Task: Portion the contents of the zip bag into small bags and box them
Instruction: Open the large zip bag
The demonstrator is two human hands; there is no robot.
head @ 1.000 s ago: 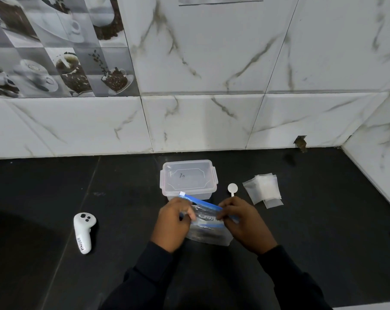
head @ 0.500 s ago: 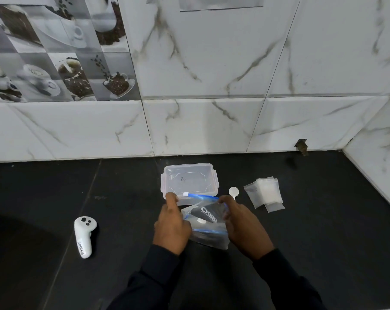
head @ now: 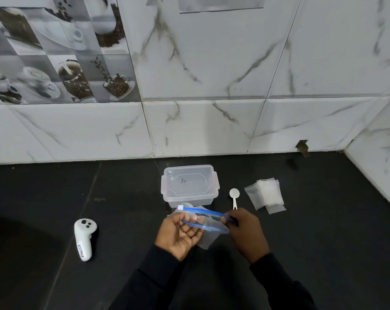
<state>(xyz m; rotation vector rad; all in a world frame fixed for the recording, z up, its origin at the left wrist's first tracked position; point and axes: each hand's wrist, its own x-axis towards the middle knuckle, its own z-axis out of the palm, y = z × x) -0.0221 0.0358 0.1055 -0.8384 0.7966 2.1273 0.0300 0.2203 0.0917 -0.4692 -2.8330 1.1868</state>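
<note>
The box was clear plastic, the zip bag thin glossy film, the counter dark, perhaps matt stone.

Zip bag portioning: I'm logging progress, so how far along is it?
Done: the clear blue-zipped bag has its mouth open. In hand: left hand and right hand hold it apart. Remaining: stacked small clear bags, white plastic spoon untouched; clear lidded plastic box closed.

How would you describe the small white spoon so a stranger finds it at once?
Start at the clear lidded box on the black counter. Just to its right, before the pile of small bags, lies the spoon. Unlike them, it is opaque white with a round bowl.
</note>
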